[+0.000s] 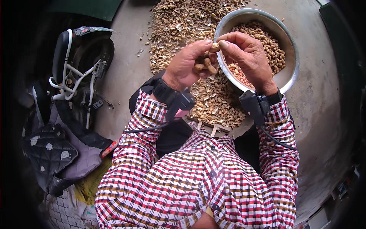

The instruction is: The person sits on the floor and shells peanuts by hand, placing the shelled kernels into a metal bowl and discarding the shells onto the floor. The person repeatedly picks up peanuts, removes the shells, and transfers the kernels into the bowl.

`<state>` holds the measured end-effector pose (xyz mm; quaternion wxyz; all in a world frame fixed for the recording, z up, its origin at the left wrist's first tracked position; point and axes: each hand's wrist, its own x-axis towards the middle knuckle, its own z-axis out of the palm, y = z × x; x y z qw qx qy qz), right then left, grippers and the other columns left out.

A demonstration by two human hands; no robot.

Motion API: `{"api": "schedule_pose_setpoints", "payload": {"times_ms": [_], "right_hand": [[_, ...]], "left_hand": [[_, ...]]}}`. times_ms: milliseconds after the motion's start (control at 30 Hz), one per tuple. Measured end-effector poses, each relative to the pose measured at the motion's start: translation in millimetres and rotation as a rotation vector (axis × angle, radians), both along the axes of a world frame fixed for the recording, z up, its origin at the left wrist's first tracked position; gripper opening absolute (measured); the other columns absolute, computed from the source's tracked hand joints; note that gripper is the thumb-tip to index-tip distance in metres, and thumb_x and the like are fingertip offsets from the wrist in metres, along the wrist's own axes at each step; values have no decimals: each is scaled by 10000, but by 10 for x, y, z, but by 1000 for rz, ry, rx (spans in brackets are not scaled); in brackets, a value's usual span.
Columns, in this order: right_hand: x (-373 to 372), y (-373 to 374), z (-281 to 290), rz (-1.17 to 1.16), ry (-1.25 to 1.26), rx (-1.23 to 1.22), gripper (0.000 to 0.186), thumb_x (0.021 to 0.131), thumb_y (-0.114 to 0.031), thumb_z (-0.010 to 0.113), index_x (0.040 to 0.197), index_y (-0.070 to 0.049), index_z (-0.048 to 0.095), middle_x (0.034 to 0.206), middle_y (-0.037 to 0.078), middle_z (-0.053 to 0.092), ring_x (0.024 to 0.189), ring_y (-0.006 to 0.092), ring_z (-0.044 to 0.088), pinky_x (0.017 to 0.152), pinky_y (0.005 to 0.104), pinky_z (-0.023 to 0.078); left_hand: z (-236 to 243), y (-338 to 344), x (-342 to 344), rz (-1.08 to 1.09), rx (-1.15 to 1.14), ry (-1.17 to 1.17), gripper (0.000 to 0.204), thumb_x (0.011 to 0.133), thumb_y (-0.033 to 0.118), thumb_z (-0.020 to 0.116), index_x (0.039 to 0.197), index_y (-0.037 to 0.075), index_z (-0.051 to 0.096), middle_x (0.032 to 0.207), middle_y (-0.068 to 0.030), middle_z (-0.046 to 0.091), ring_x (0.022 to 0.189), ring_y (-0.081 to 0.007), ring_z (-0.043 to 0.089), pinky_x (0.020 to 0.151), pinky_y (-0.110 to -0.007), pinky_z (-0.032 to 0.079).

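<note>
My left hand [187, 63] holds several unshelled peanuts [210, 65], with its thumb raised against one peanut [214, 48] at the top. My right hand [248, 57] pinches that same peanut between thumb and forefinger, beside my left thumb. Just beyond and to the right is a steel bowl [294, 53] holding shelled kernels and whole peanuts [275, 49], partly hidden by my right hand. Broken shells [175, 26] cover the floor above and below my hands.
A white-framed seat with a wheel [72, 72] stands at the left. A padded black and grey cloth [57, 156] lies below it over a yellow sack [91, 183]. Dark panels [87, 7] edge the top. The concrete floor [316, 126] shows at the right.
</note>
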<state>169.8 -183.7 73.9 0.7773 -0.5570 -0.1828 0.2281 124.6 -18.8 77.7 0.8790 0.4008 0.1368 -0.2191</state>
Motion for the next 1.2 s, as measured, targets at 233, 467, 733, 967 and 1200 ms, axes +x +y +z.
{"api": "schedule_pose_setpoints", "payload": {"times_ms": [233,467,733,967,1200], "right_hand": [[-35,-52,18,-41,163,107,194,836,-179,564,879,9,581,739,31,594,626,45,512,561,172,393],[-117,-38,63,-250,-108,-43,131,800,-84,605,887,6,568,758,44,611,649,74,570,553,192,445],[-169,-92,-4,-268,-210,-187,115,797,-95,598,875,-11,591,724,12,584,647,65,535,579,197,429],[-81,-227,-22,-206,-241,-324,175,855,-186,544,823,-15,562,679,-6,547,596,36,466,519,191,384],[-78,-243,25,-185,-362,-412,195,861,-199,548,785,-19,543,637,-19,520,587,29,456,496,180,371]], "left_hand": [[13,-72,9,-25,-65,65,156,829,187,553,931,72,529,747,-16,552,558,-89,514,423,-190,369],[-15,-179,53,-60,-179,41,128,846,194,512,874,68,515,691,-21,571,569,-107,558,413,-199,412],[-34,-232,77,60,-52,68,87,809,128,568,874,86,526,737,-19,566,573,-101,527,444,-183,378],[28,-301,44,-75,58,-8,131,791,90,585,897,39,526,631,-16,519,435,-50,393,376,-180,282],[24,-267,36,-125,20,-61,109,779,96,592,845,41,525,677,-35,545,474,-53,470,353,-158,277]]}}
